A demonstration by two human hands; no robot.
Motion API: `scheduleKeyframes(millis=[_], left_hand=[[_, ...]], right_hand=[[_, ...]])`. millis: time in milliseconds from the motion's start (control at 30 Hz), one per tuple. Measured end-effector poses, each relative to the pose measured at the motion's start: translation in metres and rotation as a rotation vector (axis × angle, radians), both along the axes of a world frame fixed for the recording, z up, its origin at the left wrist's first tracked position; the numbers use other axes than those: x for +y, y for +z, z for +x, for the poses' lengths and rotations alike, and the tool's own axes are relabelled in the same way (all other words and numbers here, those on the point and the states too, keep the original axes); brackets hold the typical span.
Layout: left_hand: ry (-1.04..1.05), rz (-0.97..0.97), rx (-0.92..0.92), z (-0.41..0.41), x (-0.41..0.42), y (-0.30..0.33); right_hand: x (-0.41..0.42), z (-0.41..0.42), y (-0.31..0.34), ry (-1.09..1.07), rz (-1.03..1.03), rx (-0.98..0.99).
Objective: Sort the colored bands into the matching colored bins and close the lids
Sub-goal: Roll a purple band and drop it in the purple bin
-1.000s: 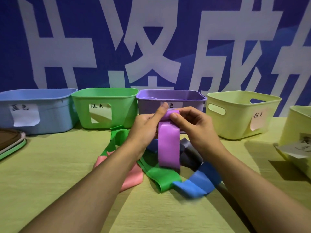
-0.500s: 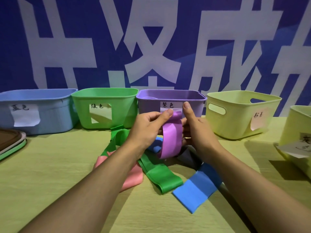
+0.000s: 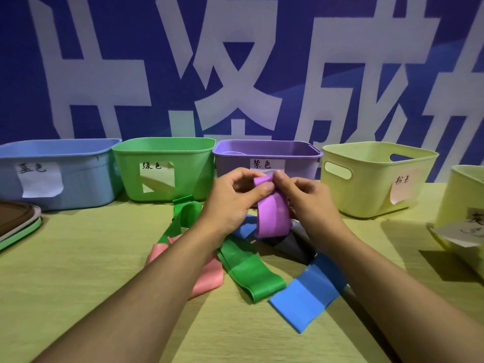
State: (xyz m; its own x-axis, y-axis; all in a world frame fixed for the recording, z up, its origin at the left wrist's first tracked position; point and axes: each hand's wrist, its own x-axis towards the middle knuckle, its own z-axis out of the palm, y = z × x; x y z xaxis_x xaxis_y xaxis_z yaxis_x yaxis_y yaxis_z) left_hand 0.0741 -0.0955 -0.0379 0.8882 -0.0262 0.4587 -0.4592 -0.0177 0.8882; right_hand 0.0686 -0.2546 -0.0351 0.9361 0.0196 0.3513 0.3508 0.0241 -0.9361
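Note:
A purple band (image 3: pixel 272 216), folded into a short loop, hangs between both hands in front of the purple bin (image 3: pixel 267 155). My left hand (image 3: pixel 230 203) pinches its top with thumb and fingers. My right hand (image 3: pixel 306 200) pinches the same top edge from the other side. Below on the table lie a green band (image 3: pixel 243 268), a pink band (image 3: pixel 207 279), a blue band (image 3: pixel 309 294) and a dark grey band (image 3: pixel 293 244). The blue bin (image 3: pixel 65 174), green bin (image 3: pixel 162 169) and a yellow bin (image 3: pixel 372 176) with a pink label stand in a row, all uncovered.
A stack of lids (image 3: pixel 15 224) lies at the left edge of the yellow-green table. Another yellow bin (image 3: pixel 463 205) with a loose paper label stands at the far right. A blue banner with large white characters forms the backdrop.
The long purple band has been folded shorter, and both hands have shifted slightly up with it. The other bands lie where they were.

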Motion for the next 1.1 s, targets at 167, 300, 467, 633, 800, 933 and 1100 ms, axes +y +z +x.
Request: scheduleKeyframes(millis=[167, 300, 467, 633, 800, 933, 1100], left_hand=[[-0.027, -0.047, 0.016, 0.001, 0.002, 0.001], [-0.025, -0.125, 0.09, 0.0, 0.001, 0.003], [0.09, 0.031, 0.239, 0.001, 0.004, 0.001], [0.165, 0.09, 0.239, -0.001, 0.004, 0.001], [0.107, 0.036, 0.224, 0.001, 0.003, 0.001], [0.019, 0.006, 0.196, 0.0, 0.002, 0.0], [-0.071, -0.014, 0.173, -0.001, -0.001, 0.0]], right_hand=[[-0.002, 0.003, -0.001, 0.067, 0.005, -0.081], [-0.003, 0.006, -0.004, 0.109, -0.037, -0.148], [0.0, 0.006, -0.005, 0.149, -0.083, -0.215], [-0.002, 0.007, -0.006, 0.148, -0.137, -0.253], [-0.004, 0.006, -0.008, 0.162, -0.147, -0.235], [-0.002, 0.0, -0.002, 0.216, 0.024, -0.082], [-0.001, -0.001, 0.002, 0.037, -0.021, 0.069]])
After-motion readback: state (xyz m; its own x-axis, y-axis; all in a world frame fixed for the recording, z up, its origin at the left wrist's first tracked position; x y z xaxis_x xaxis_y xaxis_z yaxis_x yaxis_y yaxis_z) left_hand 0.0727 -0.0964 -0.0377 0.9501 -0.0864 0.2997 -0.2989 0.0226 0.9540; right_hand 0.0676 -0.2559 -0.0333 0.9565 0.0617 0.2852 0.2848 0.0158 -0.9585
